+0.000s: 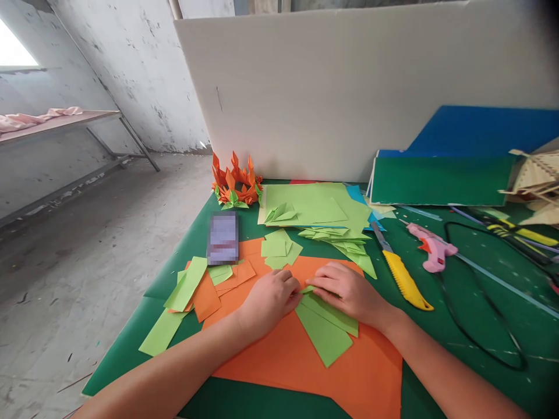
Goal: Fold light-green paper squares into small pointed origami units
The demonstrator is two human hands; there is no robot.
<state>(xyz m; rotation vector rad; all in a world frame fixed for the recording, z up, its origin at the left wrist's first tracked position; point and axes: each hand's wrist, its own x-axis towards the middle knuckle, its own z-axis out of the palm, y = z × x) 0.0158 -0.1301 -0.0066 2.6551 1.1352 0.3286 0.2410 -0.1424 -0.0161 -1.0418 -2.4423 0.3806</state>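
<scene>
Both hands meet over a large orange sheet (279, 355) lying on a green table mat. My left hand (273, 297) has its fingers curled together at a small green paper piece (308, 289). My right hand (343, 291) pinches the other side of that piece, its fingers pressed together. Below the hands, green paper strips (325, 337) fan out on the orange sheet, partly under my right hand. Beyond the fingers are small green squares (276, 247). More green strips (187, 285) and orange pieces (206, 297) lie to the left.
An orange and green paper crown (236, 183) and a phone (222, 238) are at the back left. Green sheets (305, 203) stand behind the hands. To the right lie a yellow cutter (404, 279), a pink glue gun (434, 247) and its black cable (454, 329).
</scene>
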